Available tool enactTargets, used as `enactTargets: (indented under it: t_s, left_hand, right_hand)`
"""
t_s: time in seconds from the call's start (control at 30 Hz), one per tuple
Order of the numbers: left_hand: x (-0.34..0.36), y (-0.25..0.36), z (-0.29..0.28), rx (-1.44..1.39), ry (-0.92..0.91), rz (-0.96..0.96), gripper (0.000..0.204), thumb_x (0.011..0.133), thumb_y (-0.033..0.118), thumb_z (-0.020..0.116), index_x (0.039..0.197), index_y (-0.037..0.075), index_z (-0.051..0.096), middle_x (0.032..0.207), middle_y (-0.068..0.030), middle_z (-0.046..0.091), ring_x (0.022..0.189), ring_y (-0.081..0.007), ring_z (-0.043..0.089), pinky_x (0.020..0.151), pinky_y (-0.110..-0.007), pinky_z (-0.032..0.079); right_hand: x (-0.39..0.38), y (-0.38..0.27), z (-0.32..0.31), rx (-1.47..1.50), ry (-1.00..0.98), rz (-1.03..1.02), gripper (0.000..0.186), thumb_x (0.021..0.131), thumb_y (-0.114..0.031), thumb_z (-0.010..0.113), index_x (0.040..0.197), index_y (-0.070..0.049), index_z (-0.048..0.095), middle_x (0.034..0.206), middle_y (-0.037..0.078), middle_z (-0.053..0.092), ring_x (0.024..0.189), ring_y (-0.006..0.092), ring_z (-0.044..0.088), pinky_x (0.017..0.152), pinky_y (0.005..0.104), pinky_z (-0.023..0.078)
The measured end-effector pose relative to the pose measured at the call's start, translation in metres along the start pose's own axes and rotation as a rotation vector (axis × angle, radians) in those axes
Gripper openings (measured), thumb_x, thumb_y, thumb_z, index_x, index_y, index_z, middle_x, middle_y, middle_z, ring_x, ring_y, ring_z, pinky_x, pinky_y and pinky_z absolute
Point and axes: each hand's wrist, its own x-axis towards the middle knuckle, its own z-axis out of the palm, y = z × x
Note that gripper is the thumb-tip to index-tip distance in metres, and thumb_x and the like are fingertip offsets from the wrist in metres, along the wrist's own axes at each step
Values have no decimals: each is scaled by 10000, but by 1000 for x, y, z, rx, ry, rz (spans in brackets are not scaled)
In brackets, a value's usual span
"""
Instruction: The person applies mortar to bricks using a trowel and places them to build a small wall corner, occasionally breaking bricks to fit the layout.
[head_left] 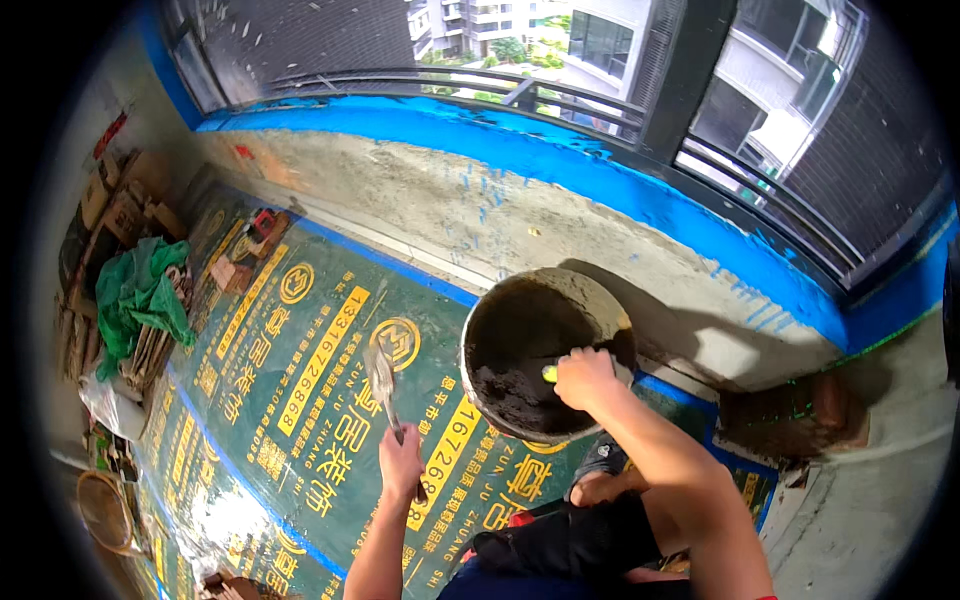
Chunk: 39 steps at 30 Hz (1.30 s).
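My left hand (402,462) is closed round the handle of a trowel (382,375). Its pale, smeared blade points away from me, above the green floor sheet. My right hand (585,378) reaches over the near right part of a round bucket (610,305), closed on a tool with a yellow-green handle end (549,374). The rest of that tool is hidden by the hand, so its kind does not show. Dark wet mortar (515,390) lies in the bucket and coats its inner wall.
Green printed sheeting (330,400) with blue tape covers the floor. Behind the bucket runs a bare wall with a blue-coated band (480,135) below the window. A brick-like block (795,420) stands at right. Green netting (145,295) and cardboard lie at left. My shoe (600,458) is beside the bucket.
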Motion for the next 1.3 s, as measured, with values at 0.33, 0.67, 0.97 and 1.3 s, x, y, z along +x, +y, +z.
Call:
enactTargets:
  t_s: [0.33,0.67,0.97,1.3]
  left_hand:
    - [-27,34,39,-352,-312,-156,176,1009,182,520,1083,42,442,615,11,413,446,-76,386,382,-229,356]
    - [11,30,102,-62,-96,32,207,977,211,591,958,73,437,639,14,469,474,-59,441,407,-224,392]
    - [4,28,108,-67,-103,8,201,993,208,569,985,76,418,666,6,469,493,-63,449,421,-224,403]
    - [-14,55,79,-174,-163,40,190,1013,226,534,959,71,439,607,8,442,447,-79,426,398,-229,365]
  right_hand:
    - [26,5,-126,-385,-185,3,191,804,-165,661,960,-130,765,1053,86,736,982,213,706,748,350,552]
    - [58,34,9,-65,-30,-72,184,819,-95,574,888,-21,728,897,178,723,832,322,719,741,431,563]
    - [61,31,18,499,-348,127,364,790,-192,640,1056,53,676,1089,243,681,1022,404,660,869,469,541]
    - [17,60,-9,706,-133,-74,432,673,-314,702,988,-20,683,874,208,690,824,388,663,735,448,531]
